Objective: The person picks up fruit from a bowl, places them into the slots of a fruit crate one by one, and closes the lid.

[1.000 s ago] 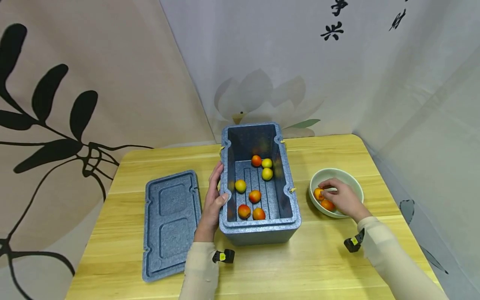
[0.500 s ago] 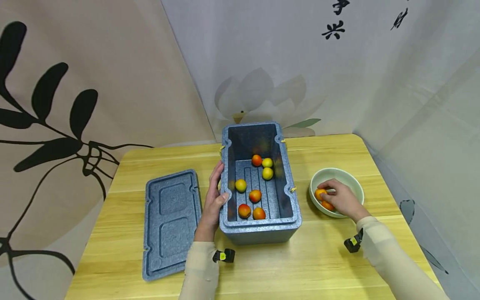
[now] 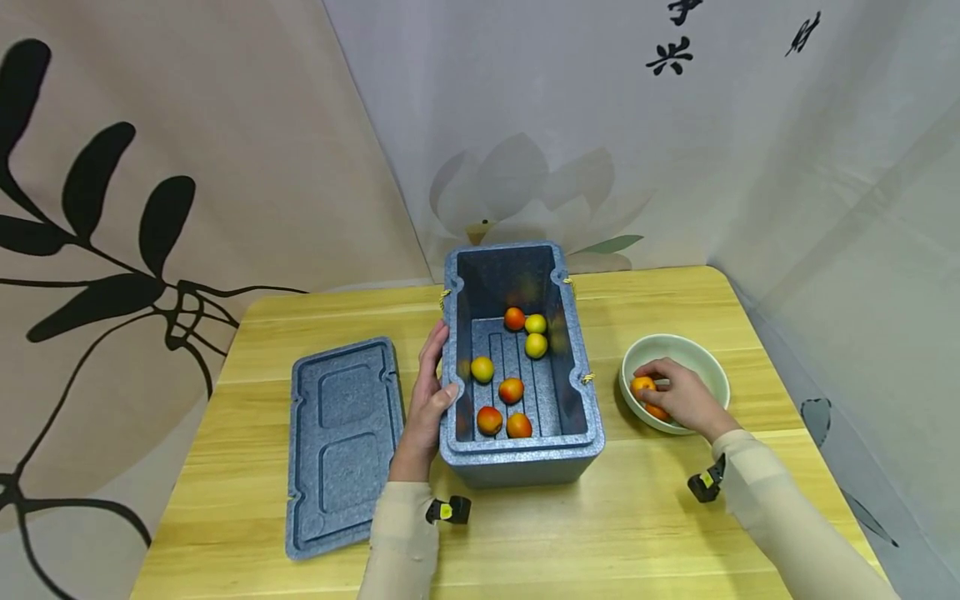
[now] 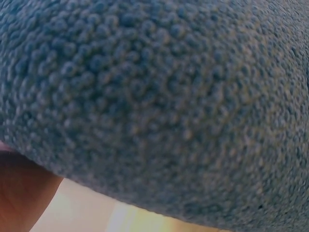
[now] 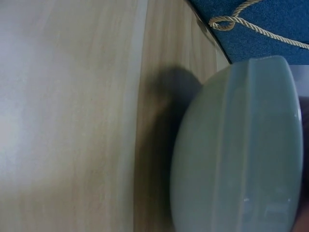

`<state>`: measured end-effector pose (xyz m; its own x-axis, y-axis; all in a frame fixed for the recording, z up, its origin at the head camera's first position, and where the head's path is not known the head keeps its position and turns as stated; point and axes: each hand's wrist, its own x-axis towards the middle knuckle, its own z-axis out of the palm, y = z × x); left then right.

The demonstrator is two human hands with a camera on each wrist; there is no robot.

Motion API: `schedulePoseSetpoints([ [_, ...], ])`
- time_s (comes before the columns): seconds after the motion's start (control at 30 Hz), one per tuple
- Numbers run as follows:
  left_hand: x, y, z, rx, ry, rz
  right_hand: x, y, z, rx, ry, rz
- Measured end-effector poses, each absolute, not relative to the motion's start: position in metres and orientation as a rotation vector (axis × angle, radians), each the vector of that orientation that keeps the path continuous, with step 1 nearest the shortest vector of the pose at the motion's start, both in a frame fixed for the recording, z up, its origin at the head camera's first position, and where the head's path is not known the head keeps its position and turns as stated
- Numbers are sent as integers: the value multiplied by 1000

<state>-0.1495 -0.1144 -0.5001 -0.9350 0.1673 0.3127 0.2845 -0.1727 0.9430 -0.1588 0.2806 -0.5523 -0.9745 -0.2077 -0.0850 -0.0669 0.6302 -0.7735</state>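
A blue foam box (image 3: 521,454) stands open mid-table, with several red-orange and yellow fruits (image 3: 511,389) on its floor. My left hand (image 3: 430,398) holds its left wall, thumb hooked over the rim and fingers along the outside. The left wrist view shows only that pebbled foam wall (image 4: 154,106) and a bit of the hand (image 4: 19,193). My right hand (image 3: 673,393) reaches into a pale green bowl (image 3: 705,358) right of the box, its fingers curled round an orange fruit (image 3: 641,386). A second orange fruit (image 3: 657,412) lies under the hand.
The box's blue lid (image 3: 343,442) lies flat on the yellow wooden table (image 3: 600,533), left of my left hand. The right wrist view shows the bowl's outer wall (image 5: 236,145), bare wood (image 5: 72,121) and the box's cord loop (image 5: 241,24). Fabric backdrops close in behind and right.
My right hand's fingers have closed in a little over the orange fruit in the bowl. The left hand and the box have not moved.
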Motion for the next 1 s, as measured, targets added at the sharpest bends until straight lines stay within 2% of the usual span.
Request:
schedulePoseSetpoints([
  [1.0, -150, -116, -501, -585, -1935, -2283, -159, 283, -543, -188, 2709, -1220],
])
